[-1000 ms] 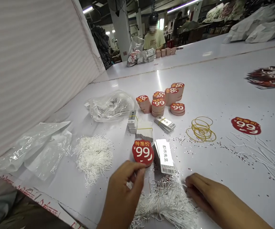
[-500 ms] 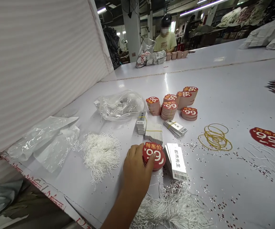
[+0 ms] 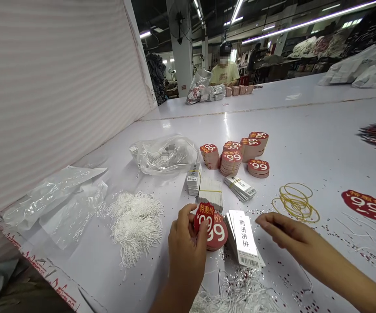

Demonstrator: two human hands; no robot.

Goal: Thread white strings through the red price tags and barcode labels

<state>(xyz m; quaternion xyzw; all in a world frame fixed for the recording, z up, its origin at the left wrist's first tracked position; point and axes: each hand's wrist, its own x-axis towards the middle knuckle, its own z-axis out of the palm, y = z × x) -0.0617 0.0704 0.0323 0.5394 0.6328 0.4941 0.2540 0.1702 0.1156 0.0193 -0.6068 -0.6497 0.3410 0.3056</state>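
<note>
Lifted from its stack [image 3: 219, 239], a red price tag [image 3: 203, 216] stands pinched at the edge in the left hand [image 3: 185, 245]: light, stiff card. Right hand [image 3: 287, 229] hovers open.

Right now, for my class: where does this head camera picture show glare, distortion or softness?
In the head view, the strip lights throw a long glare streak down the glossy white table; wide-angle distortion bows the ribbed wall panel; the far background looks soft, while the red 99 tag looks sharp.

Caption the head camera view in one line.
Left hand pinches a red 99 price tag; right hand hovers near white barcode tags.
</note>
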